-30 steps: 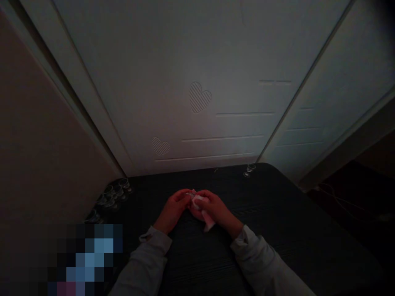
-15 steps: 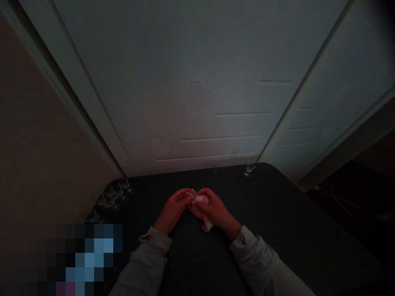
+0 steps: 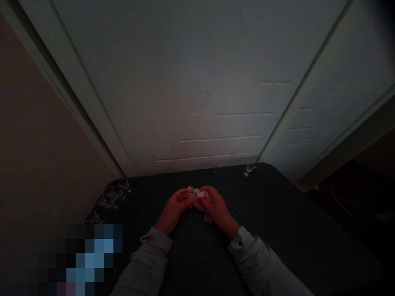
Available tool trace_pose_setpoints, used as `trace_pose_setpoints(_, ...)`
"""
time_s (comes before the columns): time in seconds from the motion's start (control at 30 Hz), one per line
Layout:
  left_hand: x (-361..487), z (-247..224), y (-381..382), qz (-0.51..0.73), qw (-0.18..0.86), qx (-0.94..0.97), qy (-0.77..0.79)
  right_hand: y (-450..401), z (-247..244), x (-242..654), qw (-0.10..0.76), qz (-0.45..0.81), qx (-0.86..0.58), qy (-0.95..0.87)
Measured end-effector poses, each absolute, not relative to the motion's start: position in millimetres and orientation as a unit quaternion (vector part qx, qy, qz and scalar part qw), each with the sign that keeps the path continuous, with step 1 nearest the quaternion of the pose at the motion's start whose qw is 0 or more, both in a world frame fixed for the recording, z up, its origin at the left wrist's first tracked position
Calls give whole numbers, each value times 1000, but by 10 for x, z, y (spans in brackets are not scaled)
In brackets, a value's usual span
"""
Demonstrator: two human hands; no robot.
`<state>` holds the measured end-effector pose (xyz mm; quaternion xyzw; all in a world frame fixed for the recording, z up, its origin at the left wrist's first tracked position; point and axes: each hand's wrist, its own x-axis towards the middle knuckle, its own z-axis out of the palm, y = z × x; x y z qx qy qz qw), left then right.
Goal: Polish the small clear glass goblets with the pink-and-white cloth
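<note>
Over the dark table, my left hand (image 3: 174, 207) and my right hand (image 3: 217, 207) meet around a pink and white cloth (image 3: 201, 202). The fingers of my left hand are closed on a small clear glass (image 3: 193, 195), mostly hidden by fingers and cloth. My right hand is closed on the cloth, its thumb and fingers pressing the bunched fabric against the glass. A loose end of the cloth hangs below my right hand. The picture is dim, so the glass's shape is hard to make out.
Several small stemmed glasses (image 3: 111, 195) stand grouped at the table's left edge. One more stemmed glass (image 3: 248, 169) is at the back right. A pale panel with carved hearts (image 3: 199, 98) rises behind the dark table (image 3: 191, 263). Thin cables (image 3: 339, 202) lie at the right.
The cloth has been bunched higher around the glass, and its hanging end is shorter. My right hand has shifted slightly; both hands stay in about the same place.
</note>
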<state>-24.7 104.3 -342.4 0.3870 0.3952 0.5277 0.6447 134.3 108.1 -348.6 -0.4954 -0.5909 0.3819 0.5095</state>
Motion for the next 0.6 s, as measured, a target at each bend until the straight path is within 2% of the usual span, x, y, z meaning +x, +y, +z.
trace_pose_setpoints(0.6, -223, -3445, 1037, 488, 626, 454, 405, 1071, -3513, 1355, 485, 327, -541, -604)
